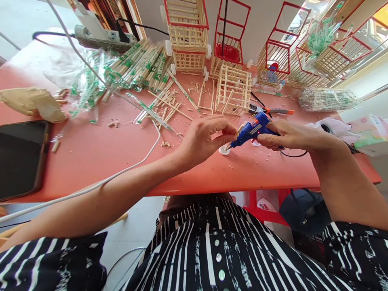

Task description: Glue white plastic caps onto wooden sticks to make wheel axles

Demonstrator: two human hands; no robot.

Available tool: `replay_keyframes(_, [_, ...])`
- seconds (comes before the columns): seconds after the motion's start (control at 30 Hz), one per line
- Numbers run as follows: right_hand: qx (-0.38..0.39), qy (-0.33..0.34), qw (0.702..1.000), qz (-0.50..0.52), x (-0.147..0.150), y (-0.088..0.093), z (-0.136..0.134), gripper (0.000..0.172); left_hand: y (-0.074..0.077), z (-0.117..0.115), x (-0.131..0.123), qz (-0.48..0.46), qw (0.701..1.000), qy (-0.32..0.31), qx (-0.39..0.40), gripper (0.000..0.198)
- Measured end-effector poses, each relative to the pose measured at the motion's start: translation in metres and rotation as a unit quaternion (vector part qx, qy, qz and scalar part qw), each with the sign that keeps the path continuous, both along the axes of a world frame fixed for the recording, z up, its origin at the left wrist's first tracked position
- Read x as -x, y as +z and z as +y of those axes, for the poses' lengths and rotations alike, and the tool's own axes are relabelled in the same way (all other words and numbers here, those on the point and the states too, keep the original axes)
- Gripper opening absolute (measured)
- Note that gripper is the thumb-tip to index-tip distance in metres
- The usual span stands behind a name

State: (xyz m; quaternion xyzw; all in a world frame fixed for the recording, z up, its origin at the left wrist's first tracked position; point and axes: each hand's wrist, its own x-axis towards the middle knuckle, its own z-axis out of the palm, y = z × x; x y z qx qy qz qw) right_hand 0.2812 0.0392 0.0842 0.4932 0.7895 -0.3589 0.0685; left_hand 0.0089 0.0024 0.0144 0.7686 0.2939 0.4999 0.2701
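Observation:
My right hand (283,134) is wrapped round the handle of a blue glue gun (249,132) with a small red light lit on its side. The gun's nozzle points down and left at a small whitish round piece (224,150) on the table. Just left of the gun, my left hand (209,135) pinches a short wooden stick (240,129), mostly hidden by the fingers and the gun. Behind both hands stands a small wooden stick frame (233,87), built as an open cage.
Wrapped chopsticks (142,64) and loose cut sticks lie at the back left of the red table (121,153). Finished miniature carts (188,36) line the wall. Orange-handled pliers (279,111) rest behind the gun. A white cable (133,165) crosses my left forearm; a phone (22,157) lies far left.

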Motion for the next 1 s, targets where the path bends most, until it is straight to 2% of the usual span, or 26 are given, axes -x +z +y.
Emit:
replay_keyframes(0.1, [-0.012, 0.003, 1.000, -0.021, 0.004, 0.005, -0.009, 0.056, 0.000, 0.000, 0.000, -0.002, 1.000, 0.001, -0.002, 0.010])
replay_keyframes(0.23, [-0.087, 0.007, 0.995, -0.040, 0.011, 0.009, -0.026, 0.058, 0.000, 0.000, 0.000, -0.007, 1.000, -0.005, -0.008, 0.009])
replay_keyframes(0.4, [-0.179, 0.005, 0.982, -0.058, 0.009, -0.002, -0.042, 0.061, 0.000, 0.000, 0.000, -0.002, 1.000, 0.000, 0.000, 0.010])
replay_keyframes(0.73, [-0.212, 0.005, 0.977, -0.019, 0.016, -0.012, -0.071, 0.043, 0.001, 0.000, 0.000, 0.010, 1.000, 0.008, 0.004, 0.010])
replay_keyframes(1.0, [-0.222, 0.004, 0.975, -0.007, 0.006, -0.013, -0.074, 0.037, 0.001, -0.002, 0.000, 0.005, 1.000, 0.006, 0.008, 0.010])
